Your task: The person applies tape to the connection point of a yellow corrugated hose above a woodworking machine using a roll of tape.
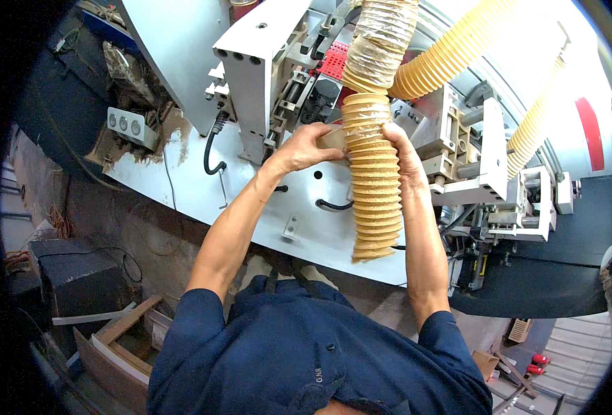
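Note:
A yellow ribbed hose hangs down in front of me, its lower end loose above the machine's bed. Clear wrapping covers its upper stretch. My right hand lies along the hose's right side, thumb over its edge and fingers out of sight behind it. Left of the hose, my left hand is closed, thumb and fingers around a small tan flat piece whose far end the hose hides. Both hands are over the light-grey machine bed, between its metal units.
A white upright bracket stands left of my hands, clamp units to the right. Another yellow hose runs to the upper right. Black cables loop over the bed. A socket block sits far left, a wooden frame below.

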Demonstrator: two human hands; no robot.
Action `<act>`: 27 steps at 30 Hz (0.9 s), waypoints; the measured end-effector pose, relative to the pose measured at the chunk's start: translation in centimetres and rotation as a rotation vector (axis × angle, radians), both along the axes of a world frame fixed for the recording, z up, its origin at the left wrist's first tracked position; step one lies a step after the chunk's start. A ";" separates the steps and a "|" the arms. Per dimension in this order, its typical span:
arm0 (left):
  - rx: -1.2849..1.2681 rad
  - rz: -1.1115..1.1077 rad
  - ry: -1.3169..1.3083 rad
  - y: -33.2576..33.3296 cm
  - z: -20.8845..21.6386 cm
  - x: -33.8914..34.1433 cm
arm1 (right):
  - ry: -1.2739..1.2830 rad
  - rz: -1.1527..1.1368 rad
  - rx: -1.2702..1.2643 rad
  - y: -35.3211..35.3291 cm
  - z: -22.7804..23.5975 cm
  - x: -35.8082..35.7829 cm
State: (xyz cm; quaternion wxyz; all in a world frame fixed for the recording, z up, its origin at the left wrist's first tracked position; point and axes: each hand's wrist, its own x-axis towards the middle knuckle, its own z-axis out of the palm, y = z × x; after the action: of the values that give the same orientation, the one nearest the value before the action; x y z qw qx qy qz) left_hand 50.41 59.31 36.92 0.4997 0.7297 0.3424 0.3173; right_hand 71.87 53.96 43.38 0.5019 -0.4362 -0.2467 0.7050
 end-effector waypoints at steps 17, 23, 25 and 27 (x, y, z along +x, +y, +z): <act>0.221 -0.182 -0.026 -4.8 9.5 -4.7 | -0.452 -0.004 0.370 1.2 -2.5 -0.4; 0.386 -0.244 0.032 -4.0 12.8 -2.1 | -0.473 -0.189 0.546 0.0 -4.2 -1.6; 0.384 -0.283 0.038 -3.9 13.9 -1.2 | -0.437 -0.228 0.573 -0.6 -4.4 -1.5; 0.445 -0.289 0.048 -3.8 14.2 -0.8 | -0.419 -0.253 0.726 -1.0 -4.4 -1.6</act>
State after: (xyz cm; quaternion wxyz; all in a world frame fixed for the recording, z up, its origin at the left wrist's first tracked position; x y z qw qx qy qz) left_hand 49.56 55.47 51.15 0.3588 0.8703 0.1679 0.2927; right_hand 70.22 52.99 38.94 0.6443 -0.3919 -0.5195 0.4018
